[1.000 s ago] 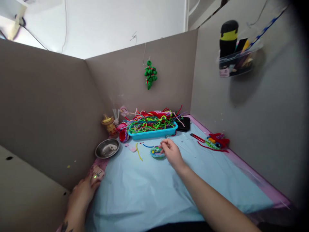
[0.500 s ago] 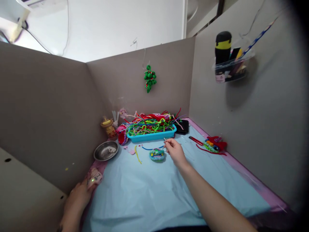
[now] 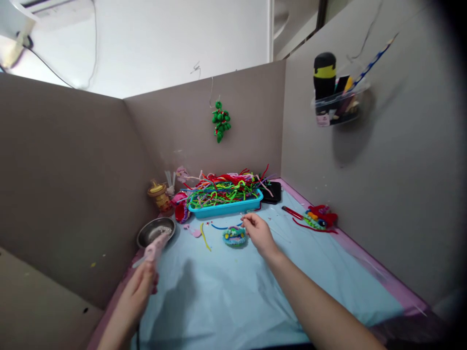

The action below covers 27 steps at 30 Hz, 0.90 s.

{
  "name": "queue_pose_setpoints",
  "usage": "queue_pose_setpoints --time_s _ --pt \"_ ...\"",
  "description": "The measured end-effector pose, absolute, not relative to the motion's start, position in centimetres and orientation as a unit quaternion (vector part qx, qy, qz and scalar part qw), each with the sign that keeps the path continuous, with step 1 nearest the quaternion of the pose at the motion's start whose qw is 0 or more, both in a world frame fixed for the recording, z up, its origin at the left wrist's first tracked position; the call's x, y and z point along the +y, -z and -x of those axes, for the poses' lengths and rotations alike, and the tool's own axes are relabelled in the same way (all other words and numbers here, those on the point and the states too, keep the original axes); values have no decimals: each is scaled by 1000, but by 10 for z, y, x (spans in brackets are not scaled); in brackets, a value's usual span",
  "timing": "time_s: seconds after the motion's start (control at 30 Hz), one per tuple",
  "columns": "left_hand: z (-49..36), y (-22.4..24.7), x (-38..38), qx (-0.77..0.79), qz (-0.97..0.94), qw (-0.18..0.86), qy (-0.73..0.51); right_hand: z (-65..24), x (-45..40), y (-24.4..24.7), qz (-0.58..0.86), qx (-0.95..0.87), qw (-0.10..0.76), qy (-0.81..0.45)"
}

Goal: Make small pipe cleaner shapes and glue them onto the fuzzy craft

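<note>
My left hand [image 3: 138, 288] is wrapped round the handle of a pink hot glue gun [image 3: 154, 248], blurred by motion, its nozzle pointing up toward the steel bowl [image 3: 146, 234]. A dark cord trails below that hand. My right hand [image 3: 258, 234] is closed in a pinch on something small and thin at its fingertips, too small to make out. Just left of it lies a small oval piece of blue-green pipe cleaner [image 3: 234, 236] with yellow spots and a pink middle. A blue pipe cleaner [image 3: 222, 227] and a yellow one [image 3: 205, 237] lie nearby.
A turquoise tray [image 3: 222, 211] heaped with coloured pipe cleaners stands at the back, beside a black object [image 3: 273, 192]. A capped cup [image 3: 160, 197] stands at back left. To the right lie a red cutter [image 3: 292, 212] and a colourful pipe-cleaner figure [image 3: 321, 217]. Grey panels surround the table.
My left hand has lifted the glue gun from the left edge and brought it up and right over the table. My right hand stays by the oval piece, slightly lower. The view has shifted slightly.
</note>
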<state>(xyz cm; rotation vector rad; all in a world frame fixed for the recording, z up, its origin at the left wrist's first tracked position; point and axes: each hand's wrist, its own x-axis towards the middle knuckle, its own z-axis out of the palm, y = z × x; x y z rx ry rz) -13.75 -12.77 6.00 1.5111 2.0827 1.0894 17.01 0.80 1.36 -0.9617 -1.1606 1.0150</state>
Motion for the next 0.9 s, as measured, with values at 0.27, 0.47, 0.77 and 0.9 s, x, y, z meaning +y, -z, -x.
queue_pose_setpoints --time_s 0.27,0.47,0.77,0.9 --pt "46 -17 -74 520 -516 519 -441 -169 7 -13 414 -508 610 -446" --pt "36 5 -60 565 -459 535 -429 -168 5 -17 412 -506 609 -451" --pt "32 15 -60 598 -500 495 -384 -166 4 -15 412 -520 603 -443" --pt "29 21 -53 606 -473 487 -415 -165 5 -13 413 -522 604 -440"
